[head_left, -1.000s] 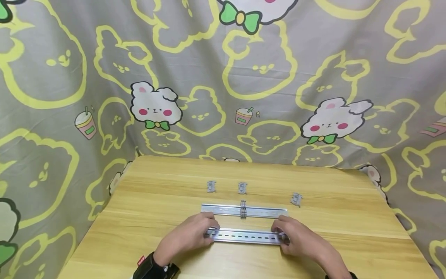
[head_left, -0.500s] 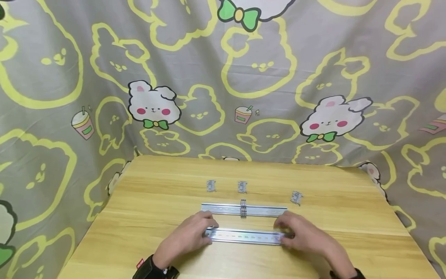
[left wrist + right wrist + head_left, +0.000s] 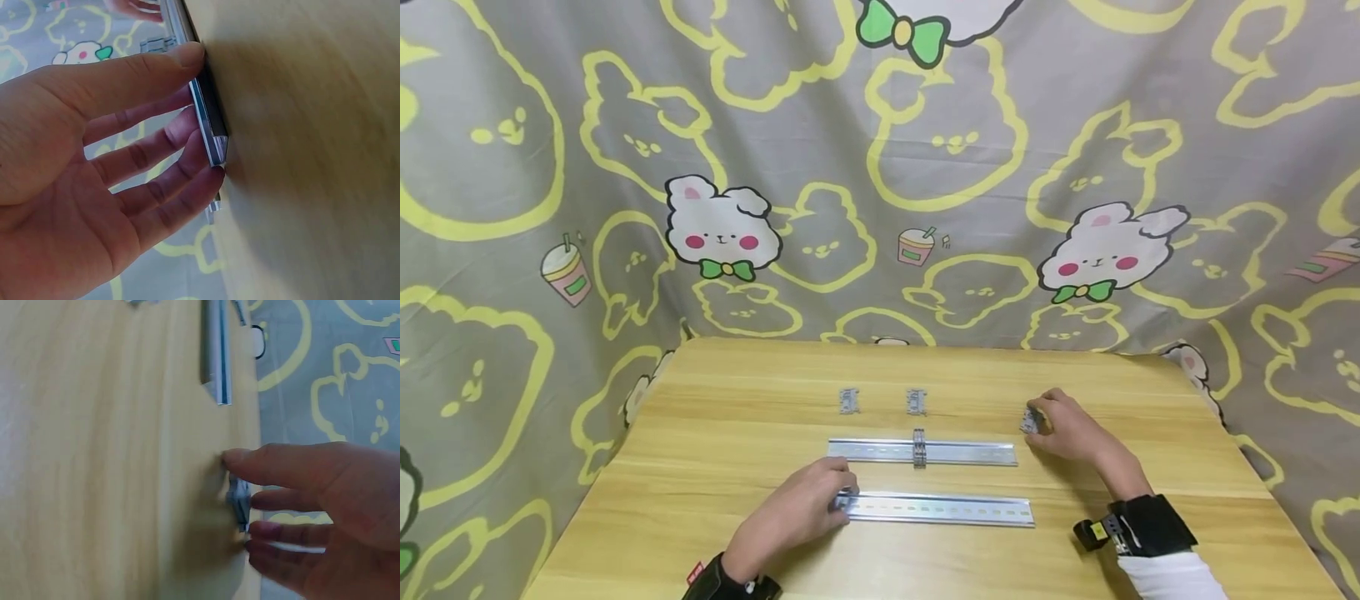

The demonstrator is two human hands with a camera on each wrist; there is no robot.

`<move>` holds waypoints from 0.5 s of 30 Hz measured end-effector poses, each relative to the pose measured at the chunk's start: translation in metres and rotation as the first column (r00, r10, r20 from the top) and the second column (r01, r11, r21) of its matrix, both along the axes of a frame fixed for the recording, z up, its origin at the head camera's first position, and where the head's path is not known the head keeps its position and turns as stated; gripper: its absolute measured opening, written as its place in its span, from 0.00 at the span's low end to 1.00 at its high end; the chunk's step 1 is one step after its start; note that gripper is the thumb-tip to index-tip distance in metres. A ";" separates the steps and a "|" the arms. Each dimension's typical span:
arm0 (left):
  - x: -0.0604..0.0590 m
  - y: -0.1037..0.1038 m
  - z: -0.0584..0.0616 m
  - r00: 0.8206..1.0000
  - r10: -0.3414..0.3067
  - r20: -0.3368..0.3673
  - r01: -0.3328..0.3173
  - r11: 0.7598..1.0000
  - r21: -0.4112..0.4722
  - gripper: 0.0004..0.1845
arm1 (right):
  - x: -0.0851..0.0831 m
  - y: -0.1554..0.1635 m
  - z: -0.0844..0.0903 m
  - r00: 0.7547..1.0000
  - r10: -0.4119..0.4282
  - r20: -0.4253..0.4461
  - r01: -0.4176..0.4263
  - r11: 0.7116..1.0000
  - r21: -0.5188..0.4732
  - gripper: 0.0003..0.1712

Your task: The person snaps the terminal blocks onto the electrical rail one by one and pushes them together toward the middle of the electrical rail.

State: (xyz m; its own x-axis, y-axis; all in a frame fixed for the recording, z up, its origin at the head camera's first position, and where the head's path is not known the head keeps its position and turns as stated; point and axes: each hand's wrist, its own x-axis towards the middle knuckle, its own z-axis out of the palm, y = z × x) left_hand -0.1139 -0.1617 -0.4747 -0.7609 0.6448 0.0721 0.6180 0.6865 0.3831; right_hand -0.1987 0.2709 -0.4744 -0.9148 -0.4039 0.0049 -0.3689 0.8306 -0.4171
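The left hand (image 3: 797, 515) is gripping the left end of the near rail (image 3: 936, 509), steadying it flat on the table (image 3: 715, 433). The right hand (image 3: 1067, 429) is pinching a loose clip (image 3: 1028, 422) lying beyond the far rail (image 3: 925, 452), fingers closing around it for pickup.

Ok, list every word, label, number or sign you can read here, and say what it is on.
No readable text in any view.
Red tag on the left wrist strap: too small to read.
Yellow mark on the right wrist strap: too small to read.
Curtain: only rabbit and drink-cup pictures, no words.
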 end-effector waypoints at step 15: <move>-0.002 0.001 -0.002 1.000 -0.001 0.000 0.001 1.000 0.000 0.12 | -0.001 0.009 -0.003 0.998 0.034 -0.052 -0.036 0.999 -0.029 0.25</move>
State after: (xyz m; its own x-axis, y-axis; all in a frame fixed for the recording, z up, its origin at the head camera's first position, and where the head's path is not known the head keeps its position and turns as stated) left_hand -0.1161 -0.1606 -0.4769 -0.7605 0.6453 0.0725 0.6187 0.6861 0.3828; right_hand -0.2002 0.2803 -0.4776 -0.8983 -0.4348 0.0642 -0.4194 0.8042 -0.4212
